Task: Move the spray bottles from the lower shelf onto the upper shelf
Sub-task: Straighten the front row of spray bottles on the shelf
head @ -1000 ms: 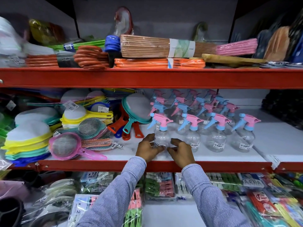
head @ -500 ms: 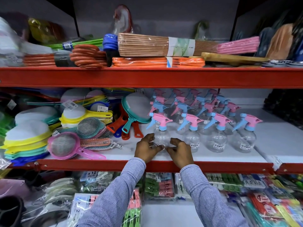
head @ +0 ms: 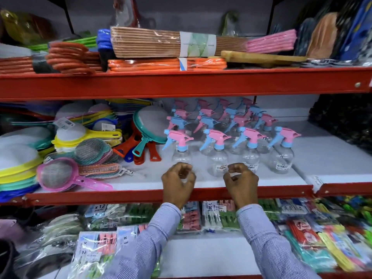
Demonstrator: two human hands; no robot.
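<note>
While both arms reached in from the near edge, the left hand (head: 178,181) sat curled around the base of the leftmost front spray bottle (head: 181,150), its fingers covering the lower body, so the grip looked closed on it, though motion blur made the contact hard to confirm. The right hand (head: 241,181) was curled in front of the third front bottle (head: 250,153), hiding its base; I could not tell whether it gripped. Between the hands stood the second front bottle (head: 217,156), and a fourth bottle (head: 282,156) stood to the right. More spray bottles (head: 219,115) crowded behind in the far rows, overlapping and dim. All stood on the lower shelf (head: 145,183). The upper shelf (head: 181,83) carried wrapped bundles (head: 161,44). Stacked strainers (head: 60,172) lay to the left, cut off at the frame edge.
</note>
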